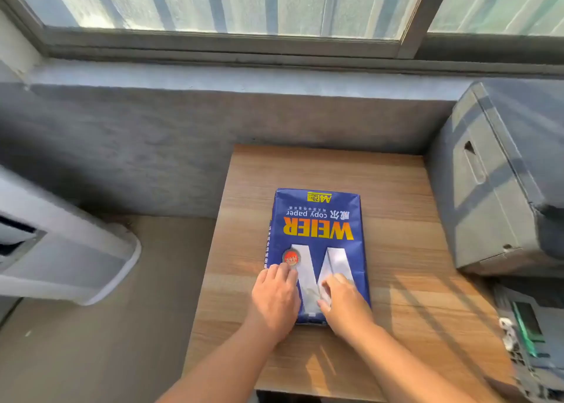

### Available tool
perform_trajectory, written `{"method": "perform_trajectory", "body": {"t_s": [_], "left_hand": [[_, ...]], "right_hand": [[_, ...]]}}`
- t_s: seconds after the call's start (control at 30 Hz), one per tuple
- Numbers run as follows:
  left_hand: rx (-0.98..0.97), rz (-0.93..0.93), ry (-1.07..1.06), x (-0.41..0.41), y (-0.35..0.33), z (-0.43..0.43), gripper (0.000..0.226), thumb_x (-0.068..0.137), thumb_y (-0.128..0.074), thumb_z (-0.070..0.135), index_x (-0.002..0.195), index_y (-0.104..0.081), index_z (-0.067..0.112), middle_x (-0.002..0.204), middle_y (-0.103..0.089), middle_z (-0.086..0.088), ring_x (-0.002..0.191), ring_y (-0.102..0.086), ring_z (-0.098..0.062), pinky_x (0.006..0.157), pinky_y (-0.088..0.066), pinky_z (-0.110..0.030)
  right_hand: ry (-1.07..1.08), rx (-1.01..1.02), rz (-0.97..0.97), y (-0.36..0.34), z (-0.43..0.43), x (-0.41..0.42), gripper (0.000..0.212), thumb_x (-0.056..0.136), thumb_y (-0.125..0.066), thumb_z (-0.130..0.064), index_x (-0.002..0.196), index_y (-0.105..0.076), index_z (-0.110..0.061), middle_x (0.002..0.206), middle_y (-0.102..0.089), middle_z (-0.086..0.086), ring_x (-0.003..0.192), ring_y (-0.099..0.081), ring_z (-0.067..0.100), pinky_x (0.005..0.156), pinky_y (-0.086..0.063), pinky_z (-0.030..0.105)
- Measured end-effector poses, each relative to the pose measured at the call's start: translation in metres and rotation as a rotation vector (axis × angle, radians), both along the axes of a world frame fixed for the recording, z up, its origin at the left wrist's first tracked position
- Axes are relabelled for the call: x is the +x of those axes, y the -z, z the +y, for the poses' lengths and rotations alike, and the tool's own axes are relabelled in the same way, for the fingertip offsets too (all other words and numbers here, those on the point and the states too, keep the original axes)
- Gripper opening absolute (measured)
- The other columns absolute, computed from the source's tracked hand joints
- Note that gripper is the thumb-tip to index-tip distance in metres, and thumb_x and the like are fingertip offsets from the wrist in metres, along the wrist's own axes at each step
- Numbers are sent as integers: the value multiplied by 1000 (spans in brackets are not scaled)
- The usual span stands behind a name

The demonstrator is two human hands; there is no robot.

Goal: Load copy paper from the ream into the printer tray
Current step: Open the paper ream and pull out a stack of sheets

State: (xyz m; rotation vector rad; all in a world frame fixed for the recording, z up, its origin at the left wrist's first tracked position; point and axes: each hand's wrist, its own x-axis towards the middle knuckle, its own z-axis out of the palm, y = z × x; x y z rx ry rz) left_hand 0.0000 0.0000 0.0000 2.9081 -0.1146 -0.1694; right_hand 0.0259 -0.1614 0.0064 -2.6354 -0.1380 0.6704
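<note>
A blue wrapped ream of copy paper (317,234) with yellow lettering lies flat in the middle of a small wooden table (396,296). My left hand (274,299) rests flat on the ream's near left corner, fingers together. At the near right part of the wrapper, my right hand (345,305) has its fingers curled against the paper; whether it pinches the wrapper I cannot tell. The dark grey printer (500,183) stands at the table's right edge. An opened part with green pieces (525,329) shows below it at the right border.
A grey concrete wall and sill run behind the table, under a barred window (274,6). A white appliance (61,250) stands on the floor to the left. Bare tabletop shows around the ream, with sunlight stripes on the right side.
</note>
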Motion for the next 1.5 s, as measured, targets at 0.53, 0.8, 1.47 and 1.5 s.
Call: {"method": "perform_trajectory", "body": {"t_s": [0.53,0.8,1.47,1.5], "left_hand": [[-31,-1,197,-27,35,7,53,89,-30,14,136,-48,0,140,-54,-13,131,-48,-36,111,-42,-43],[88,107,284,-24,39,11,50,96,-38,16,143,-39,-2,155,-37,-15,145,-26,-33,120,-26,-46],[64,111,98,-75,36,7,71,90,-65,41,147,-38,9,158,-34,-6,147,-26,-26,118,-33,-46],[68,111,91,-76,36,7,73,89,-66,40,148,-37,9,158,-34,-7,147,-26,-26,118,-32,-45]], "right_hand": [[-12,74,-139,33,8,-4,9,95,-54,-20,87,-54,-17,93,-59,3,92,-53,24,77,-46,37],[-346,134,-99,11,-16,-84,14,93,-55,-17,83,-49,-24,85,-47,-9,78,-44,10,70,-35,24],[680,242,-28,9,-38,-104,31,93,-47,-35,122,-57,-31,105,-62,-10,92,-61,12,81,-54,40],[685,247,-1,10,-38,-102,31,93,-47,-34,121,-57,-28,108,-60,-10,92,-61,12,83,-54,42]]}}
